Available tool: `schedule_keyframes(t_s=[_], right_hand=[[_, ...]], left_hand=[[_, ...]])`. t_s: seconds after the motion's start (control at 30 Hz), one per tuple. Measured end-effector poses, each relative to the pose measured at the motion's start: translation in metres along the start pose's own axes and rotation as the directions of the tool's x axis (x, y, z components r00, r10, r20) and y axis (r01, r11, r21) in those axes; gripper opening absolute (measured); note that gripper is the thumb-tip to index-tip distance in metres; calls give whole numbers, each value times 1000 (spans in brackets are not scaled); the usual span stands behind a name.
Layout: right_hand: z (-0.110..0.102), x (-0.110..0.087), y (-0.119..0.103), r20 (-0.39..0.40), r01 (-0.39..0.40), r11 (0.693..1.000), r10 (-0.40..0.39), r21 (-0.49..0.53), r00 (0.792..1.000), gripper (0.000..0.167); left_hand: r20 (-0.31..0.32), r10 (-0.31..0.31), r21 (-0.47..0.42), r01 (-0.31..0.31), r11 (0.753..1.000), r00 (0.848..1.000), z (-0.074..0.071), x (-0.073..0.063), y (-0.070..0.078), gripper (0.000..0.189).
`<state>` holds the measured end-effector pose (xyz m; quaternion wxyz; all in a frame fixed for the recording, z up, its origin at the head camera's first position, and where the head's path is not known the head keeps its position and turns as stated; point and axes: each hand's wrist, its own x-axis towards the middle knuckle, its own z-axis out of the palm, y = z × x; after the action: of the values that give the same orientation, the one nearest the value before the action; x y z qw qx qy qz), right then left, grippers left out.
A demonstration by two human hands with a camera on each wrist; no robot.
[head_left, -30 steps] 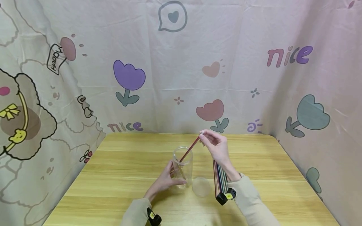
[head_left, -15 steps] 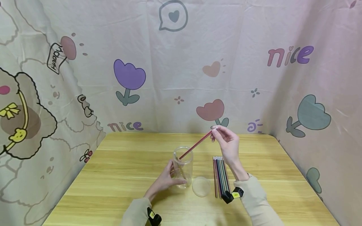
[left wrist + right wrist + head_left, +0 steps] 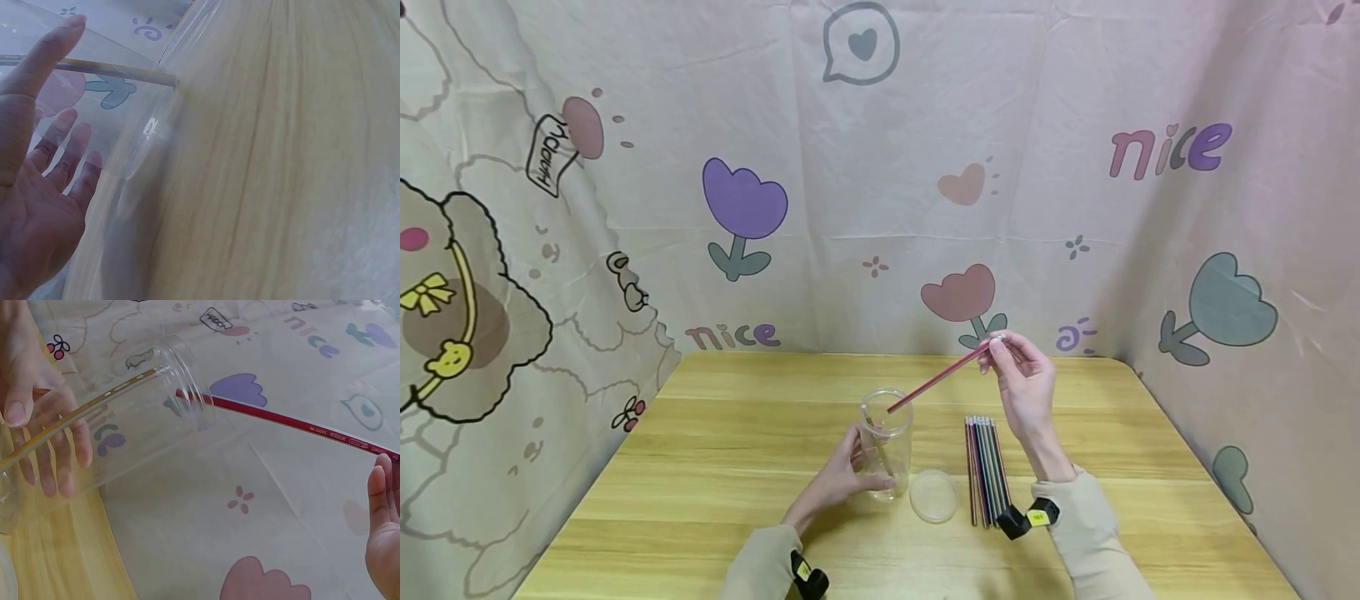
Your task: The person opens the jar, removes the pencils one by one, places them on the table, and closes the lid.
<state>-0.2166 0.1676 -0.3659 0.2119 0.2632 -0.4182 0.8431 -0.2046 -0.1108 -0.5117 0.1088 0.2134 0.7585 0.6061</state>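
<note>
My left hand [image 3: 838,479] grips a clear plastic jar [image 3: 901,458] low on its side, thumb in front and fingers behind. The jar stands upright and lidless on the table, with a gold-coloured pencil [image 3: 94,407] leaning inside it. In the left wrist view, that pencil [image 3: 119,69] ends near the jar's base. Up and right of the jar, my right hand [image 3: 1028,387] pinches a red pencil [image 3: 936,379] by its far end. The red pencil slants down to the left, and its lower tip overlaps the jar's mouth.
A round clear lid [image 3: 933,497] lies flat just right of the jar. Beyond it, several pencils [image 3: 987,471] lie side by side in a row. The wooden table [image 3: 730,433] ends at a printed cloth backdrop [image 3: 857,208].
My right hand has moved right and slightly up with the red pencil, which now tilts flatter with its tip higher in the jar's mouth. The left hand and jar have stayed put.
</note>
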Motion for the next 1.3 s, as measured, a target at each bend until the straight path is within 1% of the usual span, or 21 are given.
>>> schedule_keyframes(t_s=[0.17,0.3,0.5,0.57,0.63,0.73,0.8,0.87,0.93,1.17,1.3], right_hand=[[-5,0,-2,4,7,1000,-8,13,1000,17],[-10,0,-5,-1,15,1000,-15,20,1000,14],[-19,-2,-11,-53,-3,1000,4,28,999,13],[-22,-3,-12,-72,-5,998,10,69,997,14],[-25,-4,-14,-94,-10,998,16,65,995,14],[-29,-4,-16,-117,-10,994,23,107,993,14],[-31,-4,-17,-126,-8,994,22,107,992,14],[-33,-4,-18,-132,0,990,18,138,991,14],[-36,-4,-19,-137,6,994,9,112,991,15],[-48,-5,-22,-150,21,990,0,136,989,15],[-56,-7,-22,-155,-9,997,20,75,988,15]], left_hand=[[-3,0,7,0,1000,1000,0,0,0,91],[-9,-2,6,2,1000,1000,0,0,-1,88],[-9,-9,8,9,1000,1000,0,0,-1,89],[-9,-13,6,13,1000,1000,0,0,-1,89],[-8,-14,2,14,1000,1000,0,0,-1,89],[-9,-13,4,13,1000,1000,0,-1,0,89],[-9,-14,4,14,1000,1000,0,-1,0,89],[-9,-16,6,16,1000,1000,0,-1,0,88],[-8,-15,8,15,1000,1000,1,-1,0,88],[-11,-12,11,12,1000,1000,0,-1,1,90],[-11,-14,7,14,1000,1000,0,-1,1,85]])
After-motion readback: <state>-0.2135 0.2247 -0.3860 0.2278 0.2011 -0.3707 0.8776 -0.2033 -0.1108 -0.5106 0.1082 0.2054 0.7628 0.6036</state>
